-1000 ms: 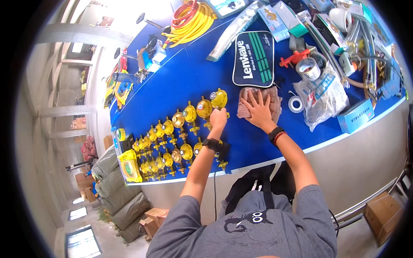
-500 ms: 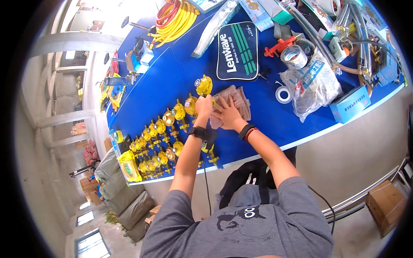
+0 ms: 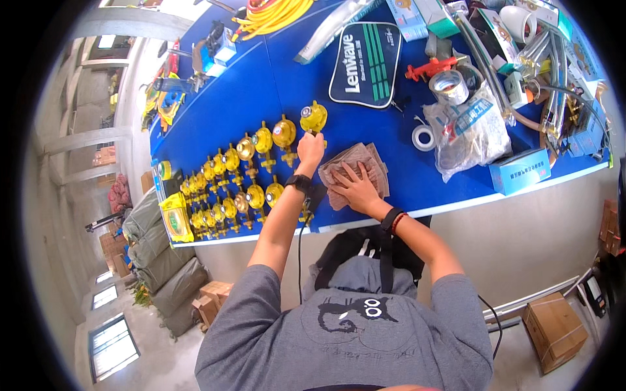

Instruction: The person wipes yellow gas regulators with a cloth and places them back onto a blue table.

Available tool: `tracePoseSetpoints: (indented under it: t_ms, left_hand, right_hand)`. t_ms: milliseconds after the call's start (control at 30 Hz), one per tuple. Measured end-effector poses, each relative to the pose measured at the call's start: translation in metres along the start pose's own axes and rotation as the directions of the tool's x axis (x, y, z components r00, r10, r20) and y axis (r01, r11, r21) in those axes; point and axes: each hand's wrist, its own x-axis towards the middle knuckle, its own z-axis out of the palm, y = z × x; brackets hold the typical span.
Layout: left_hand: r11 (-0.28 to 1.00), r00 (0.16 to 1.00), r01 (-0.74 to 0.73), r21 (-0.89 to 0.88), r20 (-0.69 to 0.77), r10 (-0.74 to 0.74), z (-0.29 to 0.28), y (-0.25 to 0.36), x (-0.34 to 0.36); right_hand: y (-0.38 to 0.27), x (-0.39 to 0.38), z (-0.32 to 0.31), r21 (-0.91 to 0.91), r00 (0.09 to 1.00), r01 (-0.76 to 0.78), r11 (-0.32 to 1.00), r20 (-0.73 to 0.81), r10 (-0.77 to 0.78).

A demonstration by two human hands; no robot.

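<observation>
hands [image 3: 310, 150], left [image 3: 310, 150] gripping regulator [image 3: 314, 116], right [image 3: 360, 190] spread on cloth [image 3: 355, 154]

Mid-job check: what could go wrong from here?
The yellow regulator in the left hand could knock the neighbouring regulator if swung leftward. The left forearm passes close to the near-row regulators, so a low sweep might nudge one off the blue table. The brown cloth under the right hand could bunch or slide if pushed sideways.

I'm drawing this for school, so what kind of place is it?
Probably a workshop or storeroom: there are rows of yellow fittings and a coiled yellow hose on a blue table, and a cardboard box on the floor.
</observation>
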Motion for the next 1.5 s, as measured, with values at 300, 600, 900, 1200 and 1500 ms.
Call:
tracePoseSetpoints:
  t_ms: [300, 600, 900, 1200, 1500]
  left_hand:
    - [0.997, 0.995, 0.039, -0.068, -0.091, -0.045, 0.015, -0.006, -0.024]
    - [0.995, 0.973, 0.099, -0.018, -0.206, -0.101, 0.031, -0.006, -0.025]
    - [0.973, 0.942, 0.231, -0.009, -0.25, -0.226, 0.029, -0.003, -0.025]
    - [0.992, 0.993, 0.068, -0.103, -0.086, -0.077, 0.008, -0.019, -0.027]
    - [0.995, 0.993, 0.097, 0.018, -0.074, -0.096, 0.006, -0.01, -0.036]
  right_hand:
    - [0.012, -0.053, -0.03, -0.005, 0.985, 0.095, 0.995, 0.143, -0.093]
    - [0.013, -0.06, -0.038, 0.044, 0.985, 0.063, 0.997, 0.158, -0.07]
    - [0.012, -0.059, -0.04, 0.014, 0.986, 0.071, 0.997, 0.15, -0.072]
    - [0.01, -0.059, -0.044, 0.002, 0.98, 0.045, 0.999, 0.194, -0.045]
    - [0.007, -0.057, -0.04, -0.033, 0.987, -0.14, 0.99, 0.073, 0.142]
